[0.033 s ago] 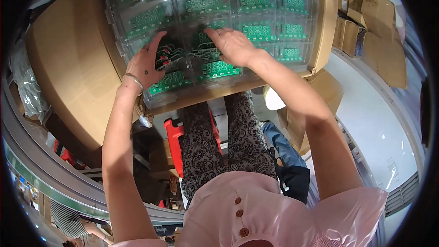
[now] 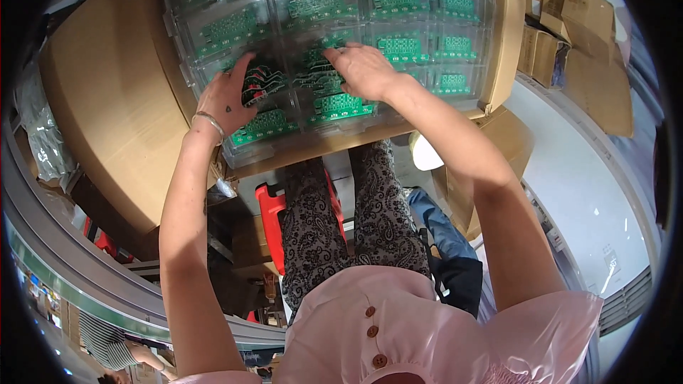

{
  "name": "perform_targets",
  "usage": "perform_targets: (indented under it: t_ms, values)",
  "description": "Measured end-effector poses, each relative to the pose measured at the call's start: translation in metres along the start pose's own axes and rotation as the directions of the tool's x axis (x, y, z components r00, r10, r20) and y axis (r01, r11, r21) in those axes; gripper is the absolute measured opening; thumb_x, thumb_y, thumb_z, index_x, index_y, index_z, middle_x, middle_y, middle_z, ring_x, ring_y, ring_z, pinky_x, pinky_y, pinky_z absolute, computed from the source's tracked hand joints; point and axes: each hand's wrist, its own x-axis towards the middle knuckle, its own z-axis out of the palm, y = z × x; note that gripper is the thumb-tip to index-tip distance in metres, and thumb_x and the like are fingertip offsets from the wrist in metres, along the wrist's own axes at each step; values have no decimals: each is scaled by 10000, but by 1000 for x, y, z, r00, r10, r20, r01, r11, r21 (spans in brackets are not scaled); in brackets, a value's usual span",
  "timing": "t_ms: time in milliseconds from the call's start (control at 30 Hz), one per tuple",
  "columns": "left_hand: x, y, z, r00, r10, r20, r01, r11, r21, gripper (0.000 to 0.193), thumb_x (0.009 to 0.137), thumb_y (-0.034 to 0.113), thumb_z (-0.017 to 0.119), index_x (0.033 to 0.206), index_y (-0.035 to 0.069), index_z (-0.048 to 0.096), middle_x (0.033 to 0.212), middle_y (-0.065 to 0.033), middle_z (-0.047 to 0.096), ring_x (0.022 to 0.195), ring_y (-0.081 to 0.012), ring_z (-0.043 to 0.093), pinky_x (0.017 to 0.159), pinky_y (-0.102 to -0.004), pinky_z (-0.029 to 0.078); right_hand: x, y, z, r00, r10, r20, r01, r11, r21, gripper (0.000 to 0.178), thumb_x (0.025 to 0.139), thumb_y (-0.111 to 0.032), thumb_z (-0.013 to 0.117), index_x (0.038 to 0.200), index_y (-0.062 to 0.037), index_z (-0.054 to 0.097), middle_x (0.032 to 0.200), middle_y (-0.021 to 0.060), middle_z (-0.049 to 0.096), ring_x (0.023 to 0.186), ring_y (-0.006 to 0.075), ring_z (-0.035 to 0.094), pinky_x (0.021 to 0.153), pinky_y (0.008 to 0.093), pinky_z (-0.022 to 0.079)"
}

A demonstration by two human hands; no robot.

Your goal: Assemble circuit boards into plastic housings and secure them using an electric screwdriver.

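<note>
Green boards [image 2: 400, 48] lie in rows within a clear tray's [image 2: 265, 151] compartments — a dark, red-flecked tangle [image 2: 265, 82], seemingly wires, showing toward its near left.

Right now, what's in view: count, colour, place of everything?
Circuit boards: many, green, in tray
Tray: at least one, clear, in box
Box: one, brown, beneath hands
Wire-like pieces: count unclear, dark, between hands
Cartons: several, brown, upper right
Plastic bag: one, clear, far left
Surface: one, white, right
Plastic object: one, red, beside legs
Cloth: one, blue, beside legs
Other person: one, striped top, lower left
Trousers: one pair, dark, centre
Top: one, pink, bottom
Left hand: one, bare, over tray
Right hand: one, bare, over tray
</note>
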Motion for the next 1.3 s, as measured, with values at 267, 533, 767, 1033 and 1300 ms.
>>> perform_targets:
  t_ms: [267, 533, 767, 1033, 1300]
  values:
    - [-57, 18, 28, 987, -33, 160, 45, 996, -74, 564, 580, 127, 687, 1094, 80, 461, 1059, -144, 538, 999, -332, 495, 824, -387, 439, -54, -23, 5, 992, 32, 118, -44, 993, 106, 375, 646, -78, 673, 988, -29, 526, 977, 115, 584, 937, 308, 567, 753, 405, 474]
    - [-56, 10, 63, 982, -11, 187, -7, 995, 96, 611, 546, 124, 739, 1069, 25, 439, 1175, -179, 440, 1072, -351, 441, 922, -387, 368, -56, -32, 53, 988, 140, 68, -142, 989, 33, 175, 796, -69, 461, 964, -59, 510, 928, 135, 557, 875, 307, 591, 727, 420, 475]
    - [-52, 31, 30, 951, -102, 293, 104, 995, 9, 724, 594, 169, 738, 1199, 40, 362, 1010, -165, 574, 1016, -343, 520, 865, -421, 416, -62, -28, 40, 998, 47, -31, -45, 997, 63, 348, 667, -136, 649, 974, -31, 524, 821, 120, 627, 810, 297, 619, 696, 404, 482]
    - [-85, 132, -19, 820, -32, 571, 516, 471, -715, 464, 724, 69, 587, 1173, 16, 483, 1072, -114, 566, 936, -263, 565, 782, -416, 494, -324, -30, 48, 950, 274, -151, 200, -159, 967, 527, 626, -176, 775, 1061, 3, 539, 985, 93, 612, 902, 183, 575, 777, 316, 466]
    - [-81, 370, 84, 120, 594, 795, 598, 596, -536, 691, 629, 170, 607, 1272, 112, 359, 1179, -152, 477, 976, -282, 498, 828, -479, 427, -544, -181, 186, 582, 774, -249, 790, -466, 399, 396, 702, -117, 722, 1044, -21, 548, 949, 64, 625, 855, 171, 604, 750, 320, 493]
